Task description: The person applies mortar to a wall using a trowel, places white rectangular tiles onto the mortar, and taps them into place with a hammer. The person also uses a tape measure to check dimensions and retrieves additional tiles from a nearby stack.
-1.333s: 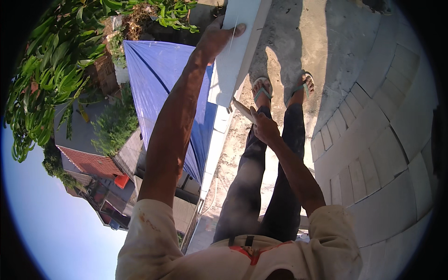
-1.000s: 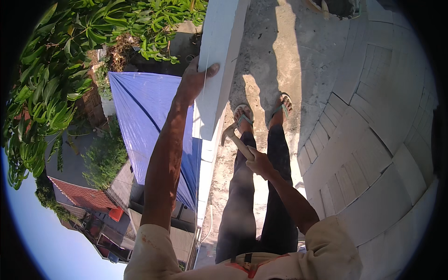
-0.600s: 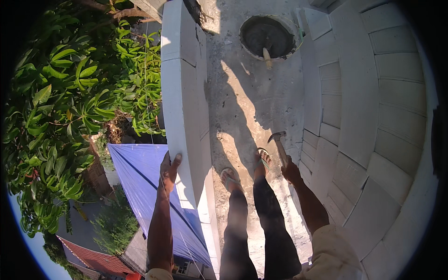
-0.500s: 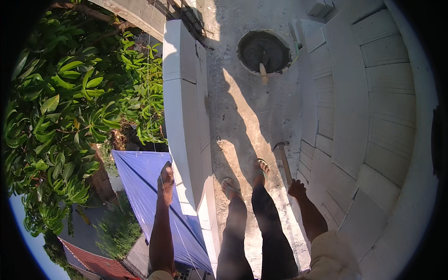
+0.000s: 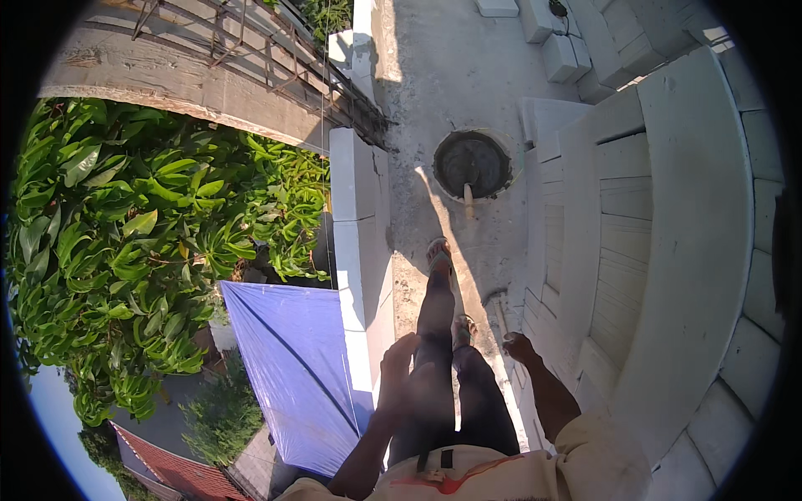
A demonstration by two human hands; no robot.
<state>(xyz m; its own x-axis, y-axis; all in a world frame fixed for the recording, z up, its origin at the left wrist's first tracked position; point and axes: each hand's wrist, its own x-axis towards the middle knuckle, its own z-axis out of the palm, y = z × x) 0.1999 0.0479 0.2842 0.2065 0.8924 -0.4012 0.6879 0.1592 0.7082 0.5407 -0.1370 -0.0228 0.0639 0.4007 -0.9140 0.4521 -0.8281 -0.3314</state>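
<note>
My right hand (image 5: 520,346) is closed at the lower end of a hammer (image 5: 500,314), which hangs with its head pointing away from me beside the pale blocks. My left hand (image 5: 398,357) holds nothing; its fingers reach loosely forward above my left thigh, close to the low wall (image 5: 355,267) of white blocks. Farther ahead on the floor is a round tub (image 5: 472,163) of wet grey mix, with the light handle (image 5: 468,195) of a tool sticking out over its near rim. What that tool is lies hidden in the mix.
High stacks of white blocks (image 5: 625,225) line the right side. Leafy branches (image 5: 125,217) and a blue tarp (image 5: 296,359) lie beyond the wall at left. Steel bars (image 5: 251,50) run along a concrete beam at the far left. A thin string passes along the wall.
My left hand has come in from over the wall to my left thigh. My left foot has stepped forward, and the tub sits lower in the view. The hammer stays at my right hand.
</note>
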